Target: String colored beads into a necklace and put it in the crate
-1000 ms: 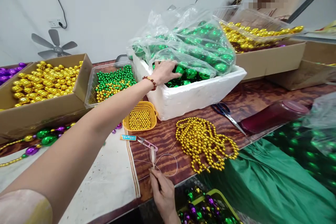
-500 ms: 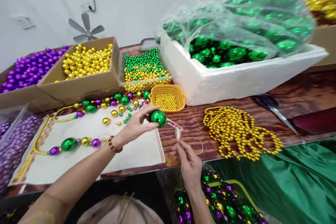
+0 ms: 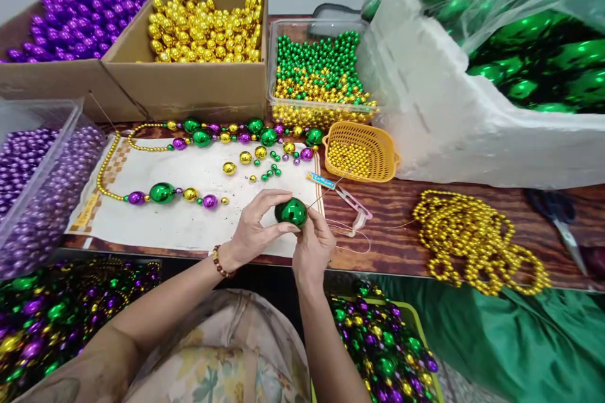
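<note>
My left hand [image 3: 253,230] grips a large shiny green bead [image 3: 292,211] between thumb and fingers, above the right part of a white cloth [image 3: 179,227]. Against the bead's right side, my right hand [image 3: 314,245] is closed in a pinch on a thin, needle-like wire [image 3: 326,191] that slants up to the right. Its inner end is hidden by fingers and bead. Left on the cloth lies a strand of purple, green and gold beads [image 3: 162,193]. Loose gold beads [image 3: 245,157] and small green beads [image 3: 271,171] rest behind my hands.
A pink-handled tool [image 3: 353,203] and loose thread lie right of my hands. Behind stand an orange basket [image 3: 386,157], a clear bin [image 3: 326,104], cardboard boxes [image 3: 189,85] and a white foam box [image 3: 472,157]. Gold bead strings [image 3: 466,239] and scissors [image 3: 562,227] are farther right.
My right hand has come up from lower right to meet the green bead, which my left hand still holds. The view has turned downward and to the left.
</note>
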Demonstrator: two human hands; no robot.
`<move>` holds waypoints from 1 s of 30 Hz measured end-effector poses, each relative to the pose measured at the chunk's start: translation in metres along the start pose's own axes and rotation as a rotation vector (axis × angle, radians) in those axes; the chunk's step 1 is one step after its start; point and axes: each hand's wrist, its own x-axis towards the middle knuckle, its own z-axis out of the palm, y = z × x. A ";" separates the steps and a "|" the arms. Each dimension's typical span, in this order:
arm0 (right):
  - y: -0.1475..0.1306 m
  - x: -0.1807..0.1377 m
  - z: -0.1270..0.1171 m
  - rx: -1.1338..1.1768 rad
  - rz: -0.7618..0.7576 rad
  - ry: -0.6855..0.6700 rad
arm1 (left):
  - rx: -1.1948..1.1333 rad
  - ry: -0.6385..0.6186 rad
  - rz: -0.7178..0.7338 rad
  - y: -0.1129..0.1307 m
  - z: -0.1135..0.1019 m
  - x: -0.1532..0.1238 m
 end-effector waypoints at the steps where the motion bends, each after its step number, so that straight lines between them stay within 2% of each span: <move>1: 0.002 -0.002 0.002 0.013 0.013 0.011 | 0.008 0.009 -0.010 -0.001 -0.001 -0.003; 10: 0.008 -0.005 0.009 -0.015 0.032 0.071 | -0.137 0.002 -0.147 -0.013 -0.002 -0.021; 14: 0.014 -0.007 0.013 0.021 0.040 0.109 | -0.036 -0.031 -0.109 -0.015 0.003 -0.023; 17: 0.018 -0.008 0.014 -0.004 0.010 0.141 | 0.077 0.023 -0.064 -0.017 0.010 -0.023; 22: 0.017 -0.004 0.005 -0.020 0.033 0.086 | 0.057 0.066 -0.029 -0.021 0.014 -0.017; 26: 0.008 -0.001 -0.013 -0.013 0.038 0.009 | -0.014 0.029 -0.007 -0.023 0.001 -0.010; 30: 0.002 -0.011 -0.031 -0.166 0.005 -0.122 | -0.073 0.059 -0.008 -0.020 -0.018 0.002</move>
